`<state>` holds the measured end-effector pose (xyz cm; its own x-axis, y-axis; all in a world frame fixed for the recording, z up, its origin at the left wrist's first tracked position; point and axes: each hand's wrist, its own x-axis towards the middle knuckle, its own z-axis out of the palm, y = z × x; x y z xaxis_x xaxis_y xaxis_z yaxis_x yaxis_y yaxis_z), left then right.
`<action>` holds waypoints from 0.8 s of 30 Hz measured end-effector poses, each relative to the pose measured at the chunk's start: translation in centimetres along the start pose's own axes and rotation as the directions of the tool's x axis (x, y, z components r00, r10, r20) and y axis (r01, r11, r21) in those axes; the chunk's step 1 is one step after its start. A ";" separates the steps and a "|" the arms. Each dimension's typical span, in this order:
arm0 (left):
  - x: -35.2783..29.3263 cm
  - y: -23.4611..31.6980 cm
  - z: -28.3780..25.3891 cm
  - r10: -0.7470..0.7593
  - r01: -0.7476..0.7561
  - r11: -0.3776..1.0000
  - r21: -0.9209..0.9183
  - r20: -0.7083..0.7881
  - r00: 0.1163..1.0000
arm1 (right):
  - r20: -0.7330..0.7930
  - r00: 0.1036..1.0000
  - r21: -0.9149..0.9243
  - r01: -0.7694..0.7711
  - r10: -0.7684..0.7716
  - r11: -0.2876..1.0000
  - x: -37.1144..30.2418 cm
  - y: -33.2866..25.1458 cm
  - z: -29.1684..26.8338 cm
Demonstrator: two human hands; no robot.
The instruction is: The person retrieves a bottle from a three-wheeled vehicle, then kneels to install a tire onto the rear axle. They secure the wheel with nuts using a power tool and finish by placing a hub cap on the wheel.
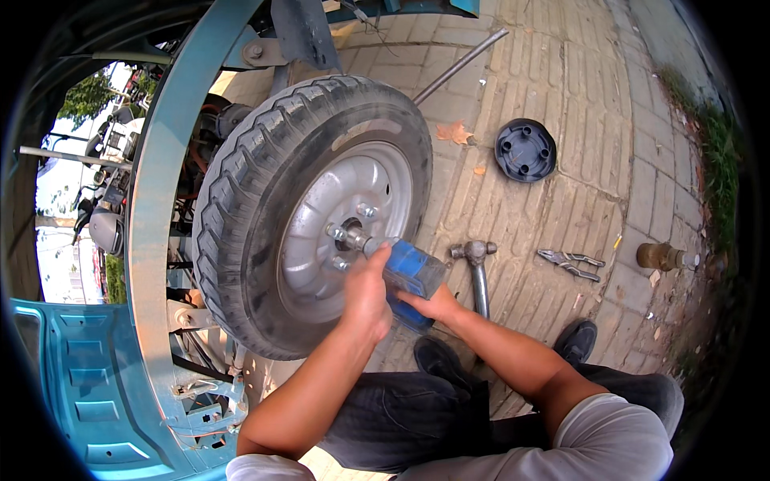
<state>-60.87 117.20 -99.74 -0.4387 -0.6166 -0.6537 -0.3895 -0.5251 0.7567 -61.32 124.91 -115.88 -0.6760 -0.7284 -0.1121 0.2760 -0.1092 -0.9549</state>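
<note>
The 2 hands are together on a blue power tool (407, 268): the left hand (369, 297) clasps it near its nose, fingers mostly hidden, while the right hand (433, 303) is closed around its grip, an arrangement that probably steadies the weight and keeps the nose aimed. The left forearm rises steeply with the thumb up; the right reaches across, elbow bent. The tool's socket (351, 235) points into the middle of the wheel (313, 200), beside the teal vehicle frame (154, 200); whether it covers a nut is unclear, but 3 nuts show around it. On the pavement (513, 200), within easy reach, presumably for convenience, lie a hammer (477, 272) near the right hand and pliers (573, 263) beyond. A black hub cap (525, 150) lies with its posts upward, farther out, and a brass-coloured cylinder (662, 256) sits towards the pavement's grassy right edge.
</note>
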 end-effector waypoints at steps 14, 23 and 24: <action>-8.6 12.1 -9.0 0.941 -0.554 -0.069 0.830 0.239 0.240 | 0.010 0.994 -0.067 0.105 -0.105 0.992 -0.1 -1.0 -0.2; -4.7 8.7 -17.0 0.842 -0.556 0.310 0.771 0.048 0.537 | -0.015 1.000 0.051 0.021 -0.020 0.998 -0.3 0.6 1.0; -4.6 8.5 -17.2 0.845 -0.562 0.309 0.767 0.049 0.532 | -0.010 1.000 0.072 -0.008 0.009 0.997 -0.3 0.5 1.1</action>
<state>-48.23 105.51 -90.16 -0.6026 -0.7431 0.2910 -0.4951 0.6342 0.5939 -60.23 124.33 -116.06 -0.6801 -0.7227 -0.1234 0.3298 -0.1513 -0.9318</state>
